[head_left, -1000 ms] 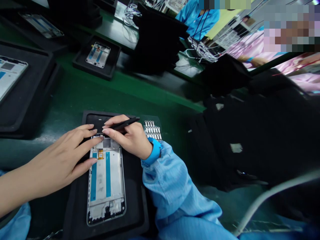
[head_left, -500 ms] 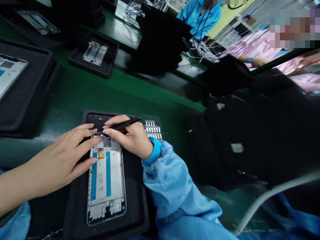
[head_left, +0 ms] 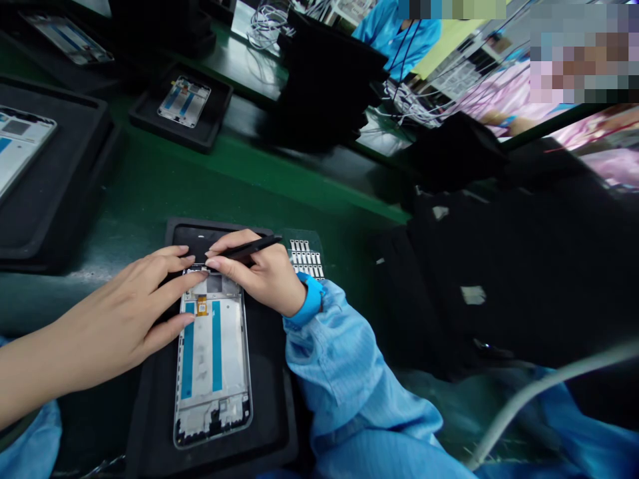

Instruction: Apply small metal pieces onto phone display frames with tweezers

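A phone frame (head_left: 232,359) with two blue adhesive strips lies in a black tray (head_left: 269,399) before me. My left hand (head_left: 134,306) is spread over its upper left edge, fingers apart, with fingertips resting on the frame's top end. In my right hand (head_left: 259,273) is a pair of black tweezers (head_left: 249,249), pinched between thumb and fingers. Their tip is hidden behind the fingers at the top edge of the frame. Beside the right wrist lies a clear sheet of small white-and-black stickers (head_left: 305,256), partly covered by the hand.
Further trays with phone frames stand at the left (head_left: 50,193) and at the back (head_left: 184,103). A tall stack of black trays (head_left: 324,80) rises behind. Black material (head_left: 499,266) fills the right side, near a pale hose (head_left: 539,392). Other people (head_left: 399,40) sit beyond the bench.
Both hands keep nearly the same position on the phone frame. The view has shifted very slightly.
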A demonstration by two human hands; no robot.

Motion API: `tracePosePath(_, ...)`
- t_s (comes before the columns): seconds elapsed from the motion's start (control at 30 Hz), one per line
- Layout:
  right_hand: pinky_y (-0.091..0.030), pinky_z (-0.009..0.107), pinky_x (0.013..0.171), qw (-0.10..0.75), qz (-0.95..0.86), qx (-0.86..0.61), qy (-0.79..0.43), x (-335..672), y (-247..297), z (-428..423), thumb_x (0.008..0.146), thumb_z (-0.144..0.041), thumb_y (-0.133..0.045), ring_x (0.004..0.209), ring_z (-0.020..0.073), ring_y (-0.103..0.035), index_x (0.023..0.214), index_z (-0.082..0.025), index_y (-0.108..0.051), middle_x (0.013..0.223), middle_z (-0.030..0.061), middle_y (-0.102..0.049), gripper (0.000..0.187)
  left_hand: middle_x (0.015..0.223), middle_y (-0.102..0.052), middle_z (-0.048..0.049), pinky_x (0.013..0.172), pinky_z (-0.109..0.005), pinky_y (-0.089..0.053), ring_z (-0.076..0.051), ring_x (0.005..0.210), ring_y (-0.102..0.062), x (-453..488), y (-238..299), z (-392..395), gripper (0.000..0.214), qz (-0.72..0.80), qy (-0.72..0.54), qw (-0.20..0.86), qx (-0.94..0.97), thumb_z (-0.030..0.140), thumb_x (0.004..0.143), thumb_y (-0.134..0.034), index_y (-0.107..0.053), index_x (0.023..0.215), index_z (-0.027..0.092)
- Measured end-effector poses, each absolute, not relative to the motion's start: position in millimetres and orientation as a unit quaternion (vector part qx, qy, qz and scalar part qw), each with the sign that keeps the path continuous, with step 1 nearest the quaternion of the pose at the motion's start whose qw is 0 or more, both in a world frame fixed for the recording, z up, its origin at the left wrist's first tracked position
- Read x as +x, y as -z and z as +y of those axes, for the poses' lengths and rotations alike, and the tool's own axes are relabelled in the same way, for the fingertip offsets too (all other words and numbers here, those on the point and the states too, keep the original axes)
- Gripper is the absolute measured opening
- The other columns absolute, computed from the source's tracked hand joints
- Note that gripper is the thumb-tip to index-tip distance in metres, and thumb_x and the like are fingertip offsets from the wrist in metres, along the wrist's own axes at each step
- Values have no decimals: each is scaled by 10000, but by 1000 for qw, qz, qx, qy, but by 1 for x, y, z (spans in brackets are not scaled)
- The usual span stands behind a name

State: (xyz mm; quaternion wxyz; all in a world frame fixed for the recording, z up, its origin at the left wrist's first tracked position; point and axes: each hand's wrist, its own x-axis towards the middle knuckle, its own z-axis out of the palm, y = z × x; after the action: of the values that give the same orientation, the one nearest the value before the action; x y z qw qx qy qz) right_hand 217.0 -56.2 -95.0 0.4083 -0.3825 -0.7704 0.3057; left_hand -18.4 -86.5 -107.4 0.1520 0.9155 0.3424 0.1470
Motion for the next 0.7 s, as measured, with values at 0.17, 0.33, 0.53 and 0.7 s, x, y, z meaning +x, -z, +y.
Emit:
tracePosePath(0.17,-558,222,813,425,-777,-365,-286,217,95,-56,913,-325,-678,876,132,-719,943,-174,-683,935,18,-749,154,1407,-484,-123,1097,-512,-461,-300,1435,-361,-18,107,-86,487,337,-140,135,921,470,998,-424,-441,1423,234)
tracePosePath(0.33,-562,221,814,425,-780,-355,-290,217,97,-54,909,-327,-681,863,131,-721,936,-167,-693,924,20,-753,163,1394,-483,-125,1074,-530,-481,-302,1424,-372,-20,107,-86,505,332,-134,123,926,479,1002,-404,-398,1450,245)
tracePosePath(0.53,-571,215,803,431,-779,-342,-301,217,98,-55,891,-311,-703,857,128,-723,951,-174,-710,923,15,-754,150,1395,-480,-130,1054,-530,-500,-311,1416,-378,-19,107,-86,520,332,-132,112,927,473,1005,-398,-367,1471,245)
tracePosePath(0.7,-587,253,889,456,-771,-301,-328,216,99,-57,888,-286,-708,955,156,-732,945,-167,-708,963,45,-761,132,1413,-466,-131,1074,-534,-483,-305,1428,-358,-19,106,-87,509,330,-130,113,928,468,1009,-388,-377,1462,237)
